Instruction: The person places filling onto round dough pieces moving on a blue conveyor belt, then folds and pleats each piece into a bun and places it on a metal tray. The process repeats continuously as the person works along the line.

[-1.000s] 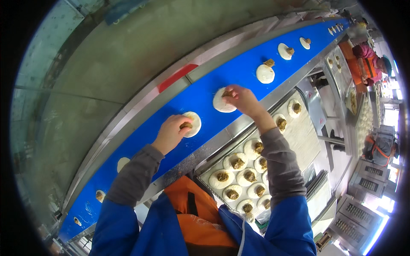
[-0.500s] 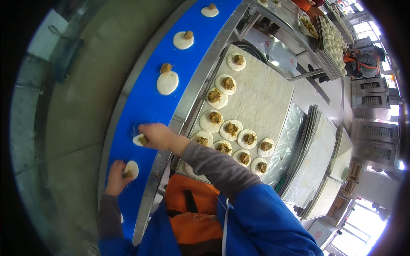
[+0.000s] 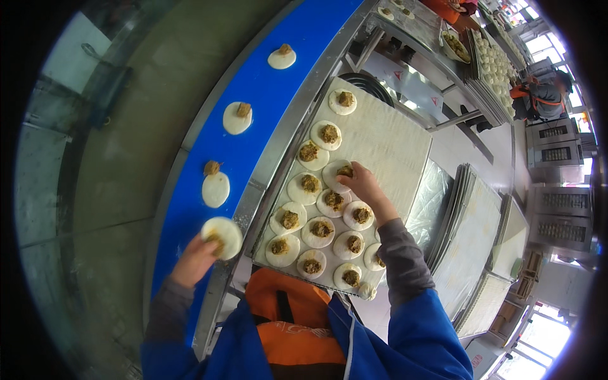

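Observation:
My left hand (image 3: 195, 261) is closed on the edge of a flat dough round (image 3: 227, 233) with brown filling on it, held over the near edge of the blue conveyor belt (image 3: 190, 244). On the tray (image 3: 386, 142), my right hand (image 3: 366, 185) has its fingers pinched at the filling of another dough round (image 3: 333, 171), which lies among several filled rounds. Part of that filling is hidden by the fingers. Farther up the belt, the closest dough round (image 3: 216, 191) has its lump of filling (image 3: 212, 167) at its far rim, partly off it.
A steel rail (image 3: 269, 155) separates belt and tray. Stacked trays (image 3: 465, 234) and clear plastic sheeting (image 3: 427, 202) are to the right. At far right, white dough pieces (image 3: 494, 66) fill a tray beside a bowl of filling (image 3: 456, 45). A person (image 3: 546, 95) stands in the background.
My right hand has gone from the belt to the tray with its dough round. My left hand has lifted its round and moved slightly right. Rounds on the belt have come nearer.

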Motion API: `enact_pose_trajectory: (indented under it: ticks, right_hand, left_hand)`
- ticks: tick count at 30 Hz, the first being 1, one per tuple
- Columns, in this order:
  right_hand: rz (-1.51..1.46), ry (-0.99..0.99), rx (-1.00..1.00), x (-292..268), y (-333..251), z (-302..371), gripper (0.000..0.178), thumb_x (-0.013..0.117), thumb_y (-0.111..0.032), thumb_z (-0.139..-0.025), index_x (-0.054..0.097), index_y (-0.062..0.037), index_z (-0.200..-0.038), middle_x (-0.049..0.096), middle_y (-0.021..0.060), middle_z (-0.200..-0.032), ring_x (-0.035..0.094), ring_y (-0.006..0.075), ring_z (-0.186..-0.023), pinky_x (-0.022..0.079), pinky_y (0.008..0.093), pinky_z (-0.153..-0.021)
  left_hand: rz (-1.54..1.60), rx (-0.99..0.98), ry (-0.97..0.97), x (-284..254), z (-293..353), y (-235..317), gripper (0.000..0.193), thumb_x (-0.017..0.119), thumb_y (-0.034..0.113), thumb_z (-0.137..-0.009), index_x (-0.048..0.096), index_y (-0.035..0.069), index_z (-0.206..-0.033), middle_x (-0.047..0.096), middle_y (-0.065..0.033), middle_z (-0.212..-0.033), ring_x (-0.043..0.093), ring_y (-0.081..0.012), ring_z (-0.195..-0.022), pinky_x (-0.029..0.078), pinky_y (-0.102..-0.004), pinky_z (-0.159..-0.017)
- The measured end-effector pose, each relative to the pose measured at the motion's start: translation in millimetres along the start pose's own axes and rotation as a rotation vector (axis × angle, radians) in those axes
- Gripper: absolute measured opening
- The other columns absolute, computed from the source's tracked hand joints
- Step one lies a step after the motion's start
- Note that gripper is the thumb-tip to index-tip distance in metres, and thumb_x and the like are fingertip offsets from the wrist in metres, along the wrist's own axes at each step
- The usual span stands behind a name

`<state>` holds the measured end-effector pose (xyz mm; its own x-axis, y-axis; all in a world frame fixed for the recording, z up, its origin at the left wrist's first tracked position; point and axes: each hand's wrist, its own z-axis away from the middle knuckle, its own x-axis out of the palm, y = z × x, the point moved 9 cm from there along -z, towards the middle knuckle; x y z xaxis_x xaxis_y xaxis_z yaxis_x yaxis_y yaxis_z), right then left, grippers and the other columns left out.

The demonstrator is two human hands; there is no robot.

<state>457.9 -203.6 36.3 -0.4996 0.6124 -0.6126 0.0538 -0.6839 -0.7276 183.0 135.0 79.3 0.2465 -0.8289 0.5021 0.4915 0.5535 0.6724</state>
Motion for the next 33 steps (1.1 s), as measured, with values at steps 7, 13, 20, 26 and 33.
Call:
enact_pose_trajectory:
  ticks: [7,13,20,26,33]
  right_hand:
    - [-0.538,-0.171,-0.071,8,-49,38,0.064,0.073,-0.037,-0.091,0.050,-0.0046,-0.141,0.060,0.0107,-0.129,0.060,0.0232,-0.114,0.053,0.0368,-0.089]
    - [-0.989,-0.019,0.320,-22,14,8,0.054,0.067,-0.024,-0.096,0.047,-0.0125,-0.145,0.065,0.0009,-0.118,0.064,0.0110,-0.101,0.054,0.0280,-0.078]
    - [0.193,0.132,-0.053,-46,19,-70,0.057,0.075,-0.024,-0.085,0.055,-0.0007,-0.133,0.067,0.0242,-0.114,0.066,0.0381,-0.103,0.054,0.0460,-0.089]
    - [0.597,0.368,-0.244,-27,-88,-77,0.059,0.077,-0.030,-0.085,0.056,-0.0091,-0.136,0.062,0.0164,-0.128,0.064,0.0364,-0.107,0.052,0.0445,-0.092]
    - [0.480,-0.058,-0.946,200,-263,-76,0.048,0.067,-0.006,-0.084,0.060,-0.0164,-0.130,0.056,0.0072,-0.137,0.057,0.0292,-0.121,0.048,0.0426,-0.096]
  left_hand:
    - [-0.147,0.165,-0.365,186,-146,-10,0.048,0.054,0.007,-0.102,0.041,0.002,-0.148,0.055,-0.0087,-0.136,0.056,-0.0153,-0.121,0.048,-0.0307,-0.102]
    - [-0.776,0.692,-0.171,256,-207,8,0.063,0.051,0.004,-0.100,0.024,0.005,-0.157,0.035,-0.0194,-0.155,0.042,-0.0277,-0.140,0.047,-0.0347,-0.106]
    - [-0.725,0.636,0.131,108,-111,46,0.037,0.060,0.000,-0.094,0.056,0.005,-0.131,0.059,-0.0141,-0.129,0.063,-0.0298,-0.113,0.055,-0.0381,-0.088]
    - [-1.478,0.596,0.828,-40,-4,65,0.040,0.071,0.009,-0.087,0.060,0.006,-0.125,0.054,-0.0117,-0.126,0.051,-0.0342,-0.117,0.043,-0.0455,-0.097]
    - [-1.378,0.520,0.892,-100,39,28,0.044,0.078,0.013,-0.081,0.061,0.006,-0.121,0.057,-0.0134,-0.121,0.051,-0.0360,-0.114,0.044,-0.0458,-0.096]
